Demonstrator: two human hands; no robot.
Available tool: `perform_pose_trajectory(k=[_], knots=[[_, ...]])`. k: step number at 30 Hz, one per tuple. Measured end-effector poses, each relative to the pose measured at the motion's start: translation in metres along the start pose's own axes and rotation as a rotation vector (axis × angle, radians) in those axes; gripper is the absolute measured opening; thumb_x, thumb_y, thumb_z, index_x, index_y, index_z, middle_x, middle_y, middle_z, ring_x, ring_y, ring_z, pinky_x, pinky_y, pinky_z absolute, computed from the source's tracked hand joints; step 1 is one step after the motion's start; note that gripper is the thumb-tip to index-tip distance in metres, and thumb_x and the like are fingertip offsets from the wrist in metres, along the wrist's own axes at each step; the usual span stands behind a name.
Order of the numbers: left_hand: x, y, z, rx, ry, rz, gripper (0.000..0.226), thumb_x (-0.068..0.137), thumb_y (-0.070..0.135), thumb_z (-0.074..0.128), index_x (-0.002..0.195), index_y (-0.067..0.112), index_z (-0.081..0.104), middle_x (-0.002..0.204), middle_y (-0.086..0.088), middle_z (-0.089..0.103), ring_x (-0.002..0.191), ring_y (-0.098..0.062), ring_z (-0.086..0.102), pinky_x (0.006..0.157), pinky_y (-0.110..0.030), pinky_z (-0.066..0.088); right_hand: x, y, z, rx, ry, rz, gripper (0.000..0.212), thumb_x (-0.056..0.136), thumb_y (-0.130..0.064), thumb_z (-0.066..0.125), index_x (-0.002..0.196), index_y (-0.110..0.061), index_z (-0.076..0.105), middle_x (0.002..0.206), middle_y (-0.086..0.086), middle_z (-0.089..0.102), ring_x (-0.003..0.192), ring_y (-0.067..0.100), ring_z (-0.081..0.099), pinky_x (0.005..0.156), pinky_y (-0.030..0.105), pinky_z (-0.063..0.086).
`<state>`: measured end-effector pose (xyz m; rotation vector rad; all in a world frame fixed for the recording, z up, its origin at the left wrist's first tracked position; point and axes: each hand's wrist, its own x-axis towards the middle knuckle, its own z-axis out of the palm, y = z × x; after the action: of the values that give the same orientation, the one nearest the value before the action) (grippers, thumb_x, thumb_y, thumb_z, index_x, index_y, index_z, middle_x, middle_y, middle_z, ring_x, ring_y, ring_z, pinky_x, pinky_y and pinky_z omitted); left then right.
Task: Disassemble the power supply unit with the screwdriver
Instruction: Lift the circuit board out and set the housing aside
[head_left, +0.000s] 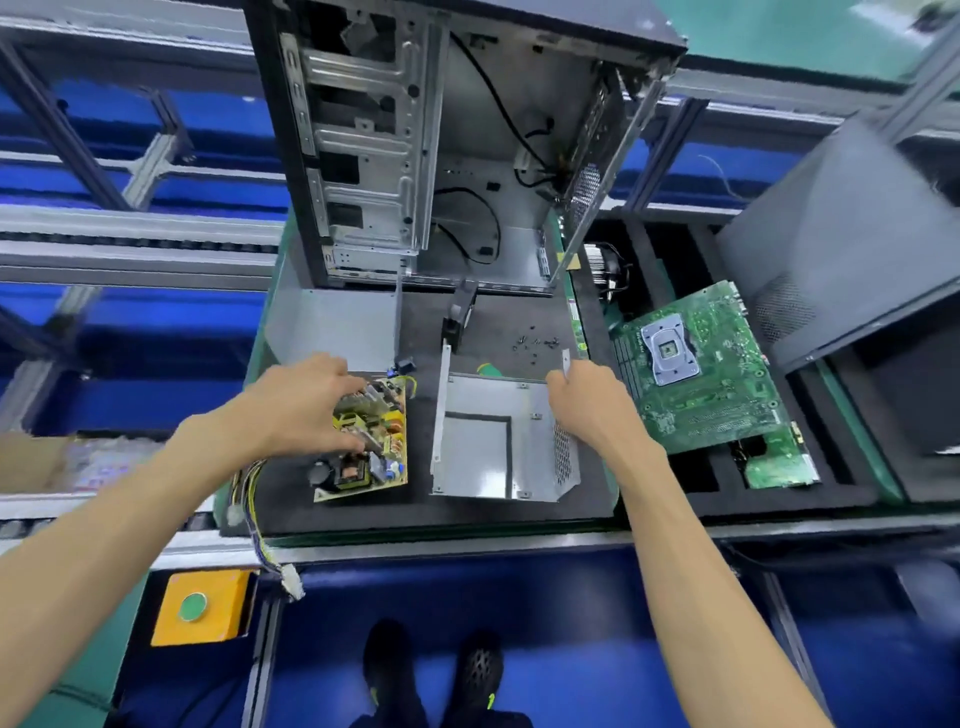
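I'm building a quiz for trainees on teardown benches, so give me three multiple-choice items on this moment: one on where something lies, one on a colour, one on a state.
1. Where does the green motherboard lie relative to the metal PSU housing?
A. To its right
B. To its left
C. Inside it

2. What colour is the button on the orange box?
A. Red
B. Green
C. Blue

3. In what state is the PSU circuit board?
A. Screwed inside the housing
B. Out of the housing, on the dark mat, under the left hand
C. Mounted in the computer case

Answers: 1 A, the motherboard sits in the foam tray right of the housing. 2 B, the round button is green. 3 B, the board lies left of the empty housing, whose right wall the right hand touches.
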<state>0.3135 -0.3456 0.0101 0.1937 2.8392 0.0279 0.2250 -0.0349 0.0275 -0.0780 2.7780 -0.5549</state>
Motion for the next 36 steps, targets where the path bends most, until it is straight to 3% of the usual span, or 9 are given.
perform_pose_trajectory(k=[5,9,12,14,18,26,30,33,36], knots=[[0.013,0.027,0.012,0.235,-0.047,0.067,0.074,0.078,0.073,0.057,0.134,0.024,0.053,0.128,0.002,0.052,0.123,-0.019,0.045,0.097,-0.036,0.043,-0.004,0.022,-0.011,0.098,0.052,0.067,0.036,0.1,-0.021,0.041,0.066,-0.015,0.032,0.064,0.003,0.04,0.057,0.021,0.033,0.053,0.032,0.026],[0.026,0.044,-0.018,0.269,-0.133,0.011,0.068,0.084,0.078,0.048,0.124,0.023,0.057,0.122,0.003,0.058,0.113,-0.024,0.059,0.087,-0.038,0.044,-0.002,0.042,-0.026,0.16,0.127,0.089,0.038,0.101,-0.021,0.042,0.065,-0.016,0.03,0.061,0.0,0.037,0.055,0.018,0.03,0.053,0.031,0.023],[0.046,0.071,-0.043,0.233,0.071,0.064,0.04,0.097,0.055,0.047,0.117,0.023,0.06,0.112,0.003,0.06,0.102,-0.026,0.066,0.077,-0.037,0.048,0.002,0.06,-0.038,0.181,0.161,0.105,0.039,0.101,-0.021,0.042,0.064,-0.015,0.031,0.061,0.001,0.038,0.056,0.019,0.031,0.053,0.031,0.023],[0.064,0.101,-0.044,0.034,0.086,0.175,0.027,0.099,0.034,0.048,0.121,0.023,0.06,0.117,0.001,0.06,0.109,-0.026,0.063,0.08,-0.038,0.051,0.004,0.069,-0.043,0.184,0.181,0.108,0.04,0.101,-0.02,0.043,0.063,-0.015,0.03,0.06,0.002,0.037,0.056,0.02,0.03,0.053,0.032,0.023],[0.101,0.142,-0.011,-0.094,0.026,0.32,0.036,0.093,0.01,0.051,0.129,0.015,0.051,0.123,-0.005,0.053,0.115,-0.028,0.054,0.089,-0.045,0.047,0.007,0.088,-0.049,0.136,0.203,0.122,0.039,0.102,-0.021,0.042,0.065,-0.013,0.033,0.063,0.003,0.043,0.055,0.02,0.032,0.053,0.032,0.025],[0.134,0.141,0.029,0.21,0.134,0.397,0.039,0.087,0.022,0.055,0.125,0.017,0.058,0.12,-0.003,0.056,0.117,-0.025,0.049,0.099,-0.037,0.033,0.016,0.11,-0.056,0.194,0.249,0.141,0.037,0.099,-0.018,0.043,0.064,-0.016,0.029,0.06,-0.001,0.035,0.054,0.017,0.029,0.053,0.03,0.022],[0.129,0.123,0.018,-0.017,0.233,0.396,0.031,0.086,0.019,0.057,0.118,0.017,0.061,0.113,-0.001,0.062,0.109,-0.025,0.056,0.092,-0.039,0.041,0.026,0.11,-0.059,0.26,0.236,0.157,0.033,0.098,-0.02,0.044,0.068,-0.008,0.04,0.065,0.005,0.042,0.056,0.019,0.031,0.056,0.03,0.024],[0.117,0.099,0.003,-0.314,0.282,0.37,0.03,0.085,0.008,0.061,0.113,0.016,0.067,0.107,-0.001,0.068,0.103,-0.025,0.061,0.091,-0.043,0.049,0.035,0.109,-0.065,0.406,0.231,0.174,0.039,0.099,-0.02,0.04,0.095,0.011,0.063,0.074,0.013,0.063,0.049,0.016,0.035,0.05,0.025,0.03],[0.104,0.081,-0.006,-0.528,0.328,0.252,0.027,0.089,0.005,0.062,0.11,0.021,0.062,0.104,0.003,0.065,0.096,-0.02,0.061,0.085,-0.037,0.051,0.042,0.107,-0.075,0.507,0.233,0.186,0.029,0.096,-0.017,0.041,0.077,-0.009,0.061,0.094,0.006,0.075,0.033,0.004,0.023,0.037,0.022,0.026]])
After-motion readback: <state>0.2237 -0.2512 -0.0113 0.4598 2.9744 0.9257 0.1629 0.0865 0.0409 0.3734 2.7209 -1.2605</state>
